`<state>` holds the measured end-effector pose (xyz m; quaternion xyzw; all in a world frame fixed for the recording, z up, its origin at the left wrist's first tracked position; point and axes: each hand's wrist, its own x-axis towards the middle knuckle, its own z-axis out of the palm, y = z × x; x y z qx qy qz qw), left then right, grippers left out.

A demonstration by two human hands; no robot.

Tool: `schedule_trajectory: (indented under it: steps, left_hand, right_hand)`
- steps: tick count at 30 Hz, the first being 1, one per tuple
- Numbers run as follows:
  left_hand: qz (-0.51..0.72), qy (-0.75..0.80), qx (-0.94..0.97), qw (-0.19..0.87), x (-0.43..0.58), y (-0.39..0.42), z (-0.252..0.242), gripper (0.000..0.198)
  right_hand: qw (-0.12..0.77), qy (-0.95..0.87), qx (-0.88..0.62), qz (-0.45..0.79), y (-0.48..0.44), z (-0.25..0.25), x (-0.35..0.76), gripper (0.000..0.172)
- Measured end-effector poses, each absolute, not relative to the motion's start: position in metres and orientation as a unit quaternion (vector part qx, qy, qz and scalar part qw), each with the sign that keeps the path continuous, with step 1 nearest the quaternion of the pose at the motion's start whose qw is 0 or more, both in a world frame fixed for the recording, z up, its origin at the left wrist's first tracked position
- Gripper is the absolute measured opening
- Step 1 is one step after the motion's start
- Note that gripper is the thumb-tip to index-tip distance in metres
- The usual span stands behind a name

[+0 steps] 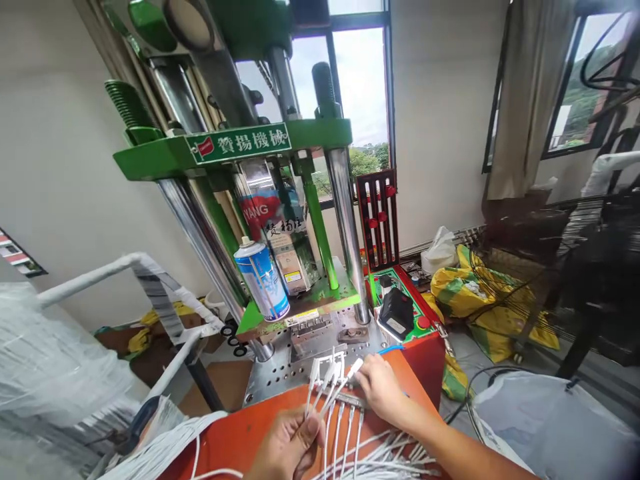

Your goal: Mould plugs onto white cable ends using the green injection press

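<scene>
My left hand (pixel 290 443) is closed around several thin white cables (pixel 320 395), thumb and fingers pressed together low in front of the machine's plate. The white moulded ends of these cables are joined by a white plastic runner (pixel 327 360). My right hand (pixel 381 385) pinches one white cable connector (pixel 355 367) at the right side of that cluster. Just below, more white cables run over the orange table from a metal mould bar (pixel 345 397). Behind my hands, a metal mould block (pixel 313 337) sits on the perforated steel plate (pixel 270 380).
A green press (pixel 235 150) with steel columns towers ahead. A blue spray can (pixel 263 279) stands on its lower green plate. A black box (pixel 396 313) rests on the control panel at right. White cables (pixel 165 445) lie in bundles at left and below my hands.
</scene>
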<state>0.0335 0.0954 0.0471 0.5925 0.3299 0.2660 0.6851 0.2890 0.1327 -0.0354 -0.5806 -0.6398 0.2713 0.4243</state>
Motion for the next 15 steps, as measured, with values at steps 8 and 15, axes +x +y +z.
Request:
schedule_trajectory:
  steps: [8, 15]
  left_hand:
    - [0.248, 0.322, 0.699, 0.588, 0.037, 0.102, 0.055, 0.062]
    - [0.613, 0.508, 0.553, 0.244, -0.035, 0.156, 0.086, 0.053]
  right_hand:
    - [0.509, -0.495, -0.345, 0.614, 0.127, 0.044, 0.283, 0.043]
    - [0.608, -0.363, -0.551, 0.442, 0.087, -0.007, 0.392, 0.054]
